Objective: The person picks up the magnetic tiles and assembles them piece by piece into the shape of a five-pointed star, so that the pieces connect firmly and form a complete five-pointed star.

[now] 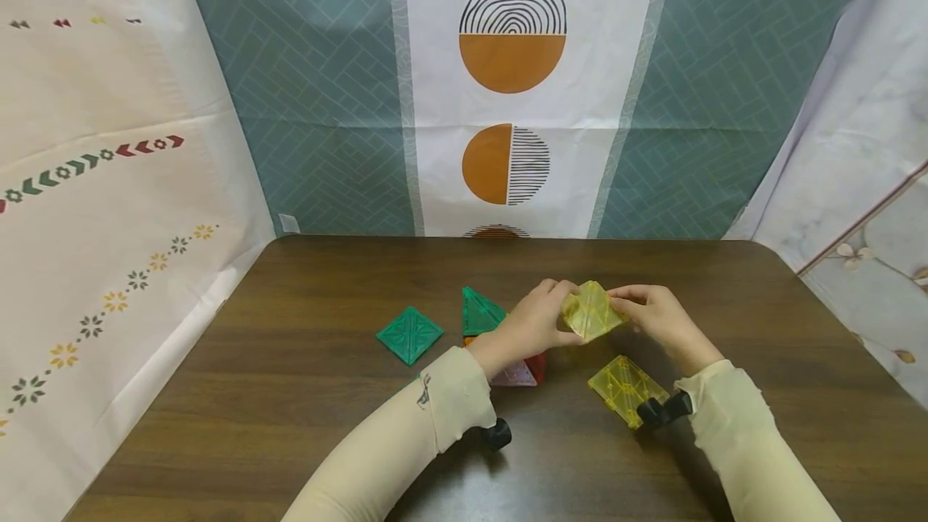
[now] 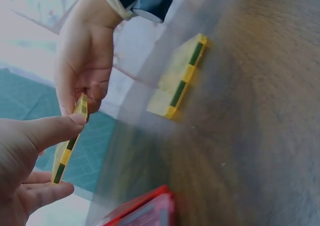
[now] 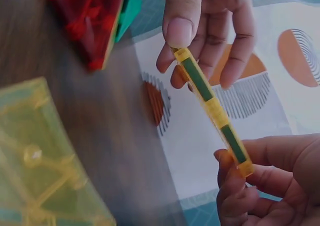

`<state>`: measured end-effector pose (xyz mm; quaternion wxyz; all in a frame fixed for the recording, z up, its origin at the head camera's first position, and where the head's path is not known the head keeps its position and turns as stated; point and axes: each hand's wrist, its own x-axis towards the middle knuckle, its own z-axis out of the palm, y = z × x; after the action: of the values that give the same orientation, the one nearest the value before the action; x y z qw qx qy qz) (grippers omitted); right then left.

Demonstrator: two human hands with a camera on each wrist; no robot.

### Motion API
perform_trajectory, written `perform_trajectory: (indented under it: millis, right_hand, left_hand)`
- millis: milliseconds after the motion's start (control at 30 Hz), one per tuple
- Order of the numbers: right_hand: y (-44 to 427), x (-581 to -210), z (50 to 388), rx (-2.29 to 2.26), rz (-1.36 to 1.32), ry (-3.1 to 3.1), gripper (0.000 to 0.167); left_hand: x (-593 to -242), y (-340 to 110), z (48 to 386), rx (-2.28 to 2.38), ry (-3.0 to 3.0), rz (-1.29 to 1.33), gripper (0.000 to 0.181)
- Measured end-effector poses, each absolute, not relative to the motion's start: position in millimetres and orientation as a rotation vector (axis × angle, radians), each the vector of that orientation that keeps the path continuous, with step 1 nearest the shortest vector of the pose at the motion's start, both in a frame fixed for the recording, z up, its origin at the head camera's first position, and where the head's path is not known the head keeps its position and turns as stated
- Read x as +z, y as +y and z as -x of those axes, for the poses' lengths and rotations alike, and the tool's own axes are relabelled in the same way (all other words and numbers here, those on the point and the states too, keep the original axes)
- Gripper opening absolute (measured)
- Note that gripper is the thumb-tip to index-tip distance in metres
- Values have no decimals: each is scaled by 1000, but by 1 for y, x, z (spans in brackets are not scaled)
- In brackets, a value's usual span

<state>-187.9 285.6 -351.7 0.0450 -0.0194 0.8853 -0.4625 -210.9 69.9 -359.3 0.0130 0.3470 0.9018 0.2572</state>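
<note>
A yellow see-through magnetic tile is held up above the table between both hands. My left hand pinches its left side between thumb and fingers. At the opposite side, my right hand pinches it as well. Dark magnet strips show along the tile's edge in the right wrist view. Below the right hand, a second yellow tile lies on the table. Behind the left hand and partly hidden by it sits a group of tiles: a green one, a red one and a pinkish one.
A green square tile lies apart on the left of the brown wooden table. Patterned cloths hang behind and at both sides of the table. Each wrist carries a small black camera.
</note>
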Motion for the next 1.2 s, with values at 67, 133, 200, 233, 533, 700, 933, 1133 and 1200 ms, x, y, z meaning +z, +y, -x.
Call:
perform_trajectory:
  millis: [67, 133, 200, 233, 533, 700, 933, 1133, 1200]
  right_hand:
    - [285, -350, 188, -1471, 66, 2653, 42]
    - [284, -348, 188, -1514, 79, 2616, 43]
    - [282, -348, 188, -1559, 101, 2579, 44]
    - [282, -347, 188, -1578, 110, 2563, 45]
    - [268, -348, 193, -1702, 144, 2500, 45]
    - [256, -352, 197, -1757, 181, 2494, 42]
    - [240, -359, 201, -1828, 122, 2474, 40]
    - [230, -367, 205, -1897, 107, 2462, 38]
    - [228, -371, 206, -1902, 83, 2457, 37]
  left_hand:
    - [-357, 66, 213, 841, 2787, -1080, 66]
    - [-355, 62, 216, 901, 2739, -1071, 65]
    - [-353, 58, 219, 989, 2675, -1049, 62]
    - [-352, 57, 220, 1041, 2641, -1026, 60]
    - [-349, 47, 236, 1336, 2573, -744, 31]
    - [-350, 41, 247, 1365, 2576, -648, 26]
    - [-351, 33, 257, 1346, 2562, -641, 25]
    - [-354, 29, 263, 1277, 2581, -684, 25]
    - [-355, 29, 266, 1242, 2593, -698, 24]
